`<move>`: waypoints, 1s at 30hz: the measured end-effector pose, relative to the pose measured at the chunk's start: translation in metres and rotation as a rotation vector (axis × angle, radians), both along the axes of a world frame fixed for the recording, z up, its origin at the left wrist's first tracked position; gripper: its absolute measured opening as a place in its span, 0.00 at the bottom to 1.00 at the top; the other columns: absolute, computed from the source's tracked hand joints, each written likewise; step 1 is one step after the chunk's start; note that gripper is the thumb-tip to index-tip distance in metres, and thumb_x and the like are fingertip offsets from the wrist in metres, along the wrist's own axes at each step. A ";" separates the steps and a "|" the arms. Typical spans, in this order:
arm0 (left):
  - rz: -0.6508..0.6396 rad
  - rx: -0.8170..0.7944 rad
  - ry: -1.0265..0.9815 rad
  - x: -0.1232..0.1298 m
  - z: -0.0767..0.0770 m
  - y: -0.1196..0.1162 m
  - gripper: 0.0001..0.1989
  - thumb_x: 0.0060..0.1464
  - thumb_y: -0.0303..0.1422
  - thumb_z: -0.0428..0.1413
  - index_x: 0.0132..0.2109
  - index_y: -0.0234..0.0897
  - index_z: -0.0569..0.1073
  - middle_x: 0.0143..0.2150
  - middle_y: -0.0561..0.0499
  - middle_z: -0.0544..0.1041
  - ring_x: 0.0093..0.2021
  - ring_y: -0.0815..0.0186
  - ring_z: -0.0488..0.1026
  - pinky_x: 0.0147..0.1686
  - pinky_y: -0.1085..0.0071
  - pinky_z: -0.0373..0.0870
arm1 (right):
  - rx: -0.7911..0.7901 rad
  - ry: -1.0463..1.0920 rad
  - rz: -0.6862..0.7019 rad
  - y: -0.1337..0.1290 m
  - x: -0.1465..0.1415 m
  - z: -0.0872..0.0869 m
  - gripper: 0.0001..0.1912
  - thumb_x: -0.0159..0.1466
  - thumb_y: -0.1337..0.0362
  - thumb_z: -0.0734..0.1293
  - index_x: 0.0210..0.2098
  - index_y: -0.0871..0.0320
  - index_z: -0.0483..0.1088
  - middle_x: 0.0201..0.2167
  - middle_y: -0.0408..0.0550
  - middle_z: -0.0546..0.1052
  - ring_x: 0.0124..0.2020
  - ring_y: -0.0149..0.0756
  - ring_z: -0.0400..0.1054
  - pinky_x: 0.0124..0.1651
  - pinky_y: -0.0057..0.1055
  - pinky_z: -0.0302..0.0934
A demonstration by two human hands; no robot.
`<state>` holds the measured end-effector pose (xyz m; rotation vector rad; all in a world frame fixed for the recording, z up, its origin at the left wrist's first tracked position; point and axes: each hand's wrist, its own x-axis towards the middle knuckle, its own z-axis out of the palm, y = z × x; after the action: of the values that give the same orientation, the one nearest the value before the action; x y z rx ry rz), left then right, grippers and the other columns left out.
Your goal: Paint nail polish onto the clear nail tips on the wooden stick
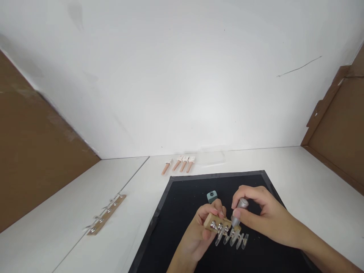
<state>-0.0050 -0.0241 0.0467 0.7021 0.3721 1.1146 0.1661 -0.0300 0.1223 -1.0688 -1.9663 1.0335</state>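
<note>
My left hand (200,226) is closed round a short wooden strip (209,220) fitted with a row of round metal pieces. Several clear, oval plastic nail tips (234,238) stick out from its near side. Between the thumb and fingers of my right hand (265,214) is a silver brush cap (240,209), tilted with its dark lower end down among the tips. Whether that end touches a tip I cannot tell. Just beyond my left hand stands a small teal bottle (212,196) with its round top uncovered.
Under my hands lies a black mat (182,204) on a white table (148,182). Another wooden strip (107,215) with clear tips lies at the left. Several tan sticks with white ends (184,165) and a clear flat tray (211,158) sit at the back, near the white wall.
</note>
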 end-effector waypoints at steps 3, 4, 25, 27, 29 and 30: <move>0.000 0.000 -0.004 0.000 0.001 0.000 0.16 0.23 0.41 0.68 0.26 0.43 0.79 0.26 0.54 0.67 0.29 0.69 0.64 0.30 0.73 0.61 | 0.005 0.024 0.004 0.001 0.000 0.000 0.07 0.61 0.63 0.63 0.27 0.55 0.66 0.21 0.38 0.63 0.23 0.29 0.60 0.26 0.27 0.58; -0.005 0.002 -0.009 0.000 0.002 0.000 0.16 0.23 0.41 0.68 0.26 0.43 0.79 0.26 0.54 0.67 0.29 0.70 0.64 0.29 0.73 0.60 | 0.006 0.028 0.003 0.001 0.000 -0.001 0.07 0.61 0.64 0.63 0.27 0.55 0.66 0.21 0.38 0.63 0.23 0.29 0.59 0.26 0.27 0.57; -0.053 0.043 -0.076 -0.004 -0.008 0.001 0.15 0.27 0.40 0.68 0.29 0.43 0.79 0.27 0.55 0.66 0.29 0.71 0.63 0.29 0.74 0.60 | 0.033 0.076 -0.025 0.003 0.006 0.000 0.07 0.62 0.63 0.63 0.27 0.56 0.66 0.22 0.40 0.64 0.24 0.30 0.57 0.27 0.27 0.57; -0.046 0.018 -0.066 -0.004 -0.006 0.001 0.15 0.26 0.39 0.68 0.28 0.42 0.79 0.28 0.54 0.67 0.30 0.70 0.64 0.30 0.73 0.61 | 0.026 0.077 -0.015 0.001 0.005 0.002 0.06 0.61 0.64 0.63 0.27 0.56 0.66 0.22 0.39 0.63 0.23 0.29 0.58 0.26 0.27 0.57; -0.037 -0.006 -0.057 -0.003 -0.004 0.002 0.15 0.25 0.39 0.68 0.27 0.42 0.79 0.27 0.54 0.67 0.31 0.69 0.65 0.31 0.73 0.61 | 0.019 0.079 0.019 0.000 0.003 0.004 0.05 0.61 0.65 0.63 0.28 0.55 0.67 0.22 0.39 0.63 0.24 0.29 0.59 0.26 0.26 0.58; -0.032 -0.015 -0.054 -0.003 -0.002 0.002 0.15 0.25 0.39 0.68 0.27 0.41 0.79 0.27 0.54 0.67 0.31 0.69 0.65 0.31 0.73 0.61 | 0.017 0.082 0.041 -0.001 0.002 0.005 0.04 0.61 0.65 0.64 0.29 0.55 0.67 0.23 0.39 0.64 0.24 0.28 0.60 0.27 0.26 0.59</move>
<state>-0.0078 -0.0216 0.0445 0.6611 0.3219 1.0976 0.1684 -0.0312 0.1270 -0.9659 -1.9350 1.0636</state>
